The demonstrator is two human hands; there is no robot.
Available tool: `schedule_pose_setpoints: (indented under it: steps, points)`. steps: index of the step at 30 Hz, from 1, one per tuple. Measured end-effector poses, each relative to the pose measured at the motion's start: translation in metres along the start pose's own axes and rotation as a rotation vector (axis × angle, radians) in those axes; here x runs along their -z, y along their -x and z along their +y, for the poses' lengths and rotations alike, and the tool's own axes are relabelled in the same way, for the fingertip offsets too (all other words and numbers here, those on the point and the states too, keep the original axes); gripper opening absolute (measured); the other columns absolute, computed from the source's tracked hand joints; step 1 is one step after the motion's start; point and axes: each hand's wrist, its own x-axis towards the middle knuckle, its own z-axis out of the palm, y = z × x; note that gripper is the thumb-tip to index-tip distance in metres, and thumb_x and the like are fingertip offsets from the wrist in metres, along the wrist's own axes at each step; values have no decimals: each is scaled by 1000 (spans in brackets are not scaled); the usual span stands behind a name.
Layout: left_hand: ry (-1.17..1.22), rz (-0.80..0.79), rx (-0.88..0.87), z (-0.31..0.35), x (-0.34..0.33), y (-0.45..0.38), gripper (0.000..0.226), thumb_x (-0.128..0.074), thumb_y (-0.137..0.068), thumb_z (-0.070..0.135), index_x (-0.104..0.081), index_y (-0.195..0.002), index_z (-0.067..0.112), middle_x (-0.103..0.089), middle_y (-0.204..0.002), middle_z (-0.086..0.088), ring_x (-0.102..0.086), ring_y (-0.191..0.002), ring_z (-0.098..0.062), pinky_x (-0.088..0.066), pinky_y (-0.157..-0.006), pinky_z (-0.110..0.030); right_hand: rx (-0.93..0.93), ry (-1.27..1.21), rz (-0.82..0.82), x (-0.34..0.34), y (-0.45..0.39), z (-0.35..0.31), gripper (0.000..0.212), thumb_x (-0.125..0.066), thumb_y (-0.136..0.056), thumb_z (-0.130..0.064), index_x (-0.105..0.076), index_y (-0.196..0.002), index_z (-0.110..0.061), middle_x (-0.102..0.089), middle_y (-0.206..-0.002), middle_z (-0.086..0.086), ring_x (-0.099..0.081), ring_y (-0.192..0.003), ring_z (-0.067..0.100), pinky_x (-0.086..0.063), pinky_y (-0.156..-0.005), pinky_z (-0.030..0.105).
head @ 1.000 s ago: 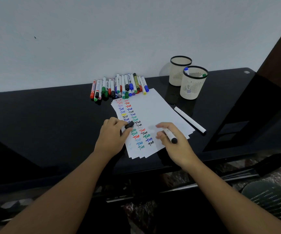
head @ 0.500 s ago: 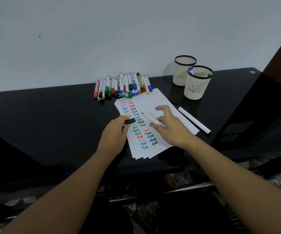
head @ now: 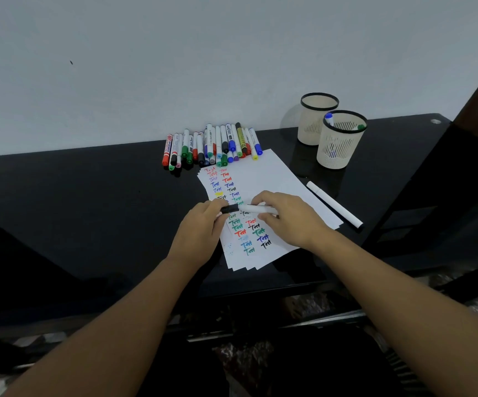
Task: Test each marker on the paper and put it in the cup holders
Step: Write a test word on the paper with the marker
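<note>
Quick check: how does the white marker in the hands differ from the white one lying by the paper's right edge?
The held marker is off the table, lying roughly crosswise over the paper; the loose marker rests on the black table, running diagonally beside the paper.
The held marker is gripped by the right hand while the left hand holds a black cap at its end; nothing touches the loose marker.
Both have slim white barrels.

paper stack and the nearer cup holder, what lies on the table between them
In the head view, one white marker with a black cap lies on the black table between the paper stack and the nearer cup holder, touching neither hand.
</note>
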Motion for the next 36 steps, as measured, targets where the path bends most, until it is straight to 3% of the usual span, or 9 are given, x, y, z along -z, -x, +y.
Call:
schedule_pose_setpoints:
  steps: [5,10,15,17,23,27,30,33,36]
  points:
    - [-4,24,-99,1,1,2,22,-56,-102,16,-63,-123,12,-67,-109,-4,-58,-94,-21,-48,-74,-35,94,163,-16,1,-4,-10,25,-53,-104,-46,-55,-127,-35,-67,-118,-7,-62,-104,17,-49,-91,43]
    - [1,53,-129,0,-1,4,23,-60,-100,13,-65,-122,9,-69,-112,-8,-61,-100,-24,-49,-79,-35,165,282,-14,8,-6,-13,33,-45,-108,-46,-47,-137,-31,-66,-133,-7,-64,-110,19,-43,-96,42]
    - [-1,88,-137,-6,-4,7,25,-59,-101,16,-65,-124,8,-69,-113,-9,-63,-101,-25,-53,-80,-37,147,244,-16,7,-1,-17,34,-44,-108,-46,-42,-138,-30,-66,-109,-8,-53,-69,10,-36,-67,32]
    - [1,99,-152,-6,-4,7,26,-58,-101,16,-66,-123,7,-69,-111,-10,-63,-99,-24,-53,-79,-36,129,220,-24,4,1,-16,36,-44,-108,-46,-39,-140,-30,-67,-105,-6,-47,-64,10,-33,-62,31]
    - [17,36,-186,0,-5,8,32,-60,-100,16,-60,-132,13,-69,-106,-8,-61,-87,-21,-55,-73,-40,241,215,-136,-5,-1,-20,51,-44,-110,-36,-21,-156,-34,-65,-134,2,-56,-82,17,-42,-76,33]
    - [99,17,-6,1,-1,7,43,-59,-100,34,-48,-139,19,-62,-133,5,-62,-98,-11,-54,-87,-35,213,93,-104,-11,-8,-26,58,-43,-111,-32,-11,-159,-34,-68,-115,7,-59,-76,17,-52,-73,39]
    - [146,5,63,-2,-2,4,56,-66,-97,34,-39,-144,22,-56,-141,6,-55,-124,-10,-46,-98,-27,176,43,-86,-12,-9,-20,55,-40,-111,-31,-13,-159,-36,-68,-118,8,-59,-79,13,-47,-71,36]
    - [63,-7,86,-10,-6,0,55,-68,-94,40,-47,-141,22,-58,-136,3,-49,-122,-11,-41,-98,-26,168,3,-83,-10,-10,-12,49,-35,-112,-30,-23,-157,-43,-61,-135,6,-60,-109,20,-49,-91,39]
    - [20,-7,68,-11,-8,-1,49,-68,-93,41,-59,-134,16,-62,-129,0,-52,-118,-16,-46,-98,-34,153,-33,-59,-8,-12,-8,43,-34,-111,-30,-33,-151,-44,-64,-125,6,-60,-106,18,-49,-95,40]
